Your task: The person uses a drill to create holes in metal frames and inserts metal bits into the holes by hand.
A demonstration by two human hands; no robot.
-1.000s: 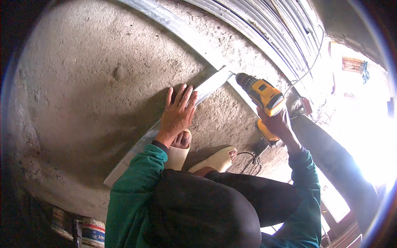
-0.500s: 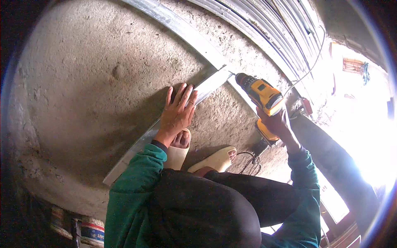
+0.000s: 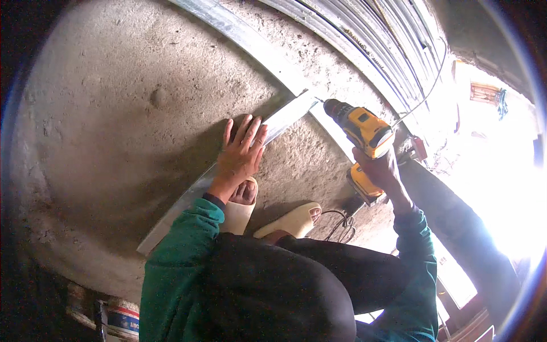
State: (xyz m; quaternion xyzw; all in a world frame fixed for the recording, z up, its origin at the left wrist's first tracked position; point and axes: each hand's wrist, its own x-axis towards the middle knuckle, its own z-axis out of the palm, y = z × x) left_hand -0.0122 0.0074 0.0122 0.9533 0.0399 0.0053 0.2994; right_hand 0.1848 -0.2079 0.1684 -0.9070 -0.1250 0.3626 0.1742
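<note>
At near left, one container [image 3: 122,320] bears a red, white and blue label with lettering. The left hand [image 3: 236,162] lies palm down, fingers slightly spread, on one metal bar [image 3: 288,117] slanting from near left to far right across the floor [image 3: 114,131]. A second metal bar [image 3: 245,37] meets its far end. Two cream sandals [image 3: 288,223] stand near. At right, the right hand [image 3: 379,168] wraps round the handle of one yellow-and-black drill [image 3: 364,131], its bit at the bars' junction; contact is unclear. Farther right lie stacked metal lengths [image 3: 364,40], too overlapped to count.
</note>
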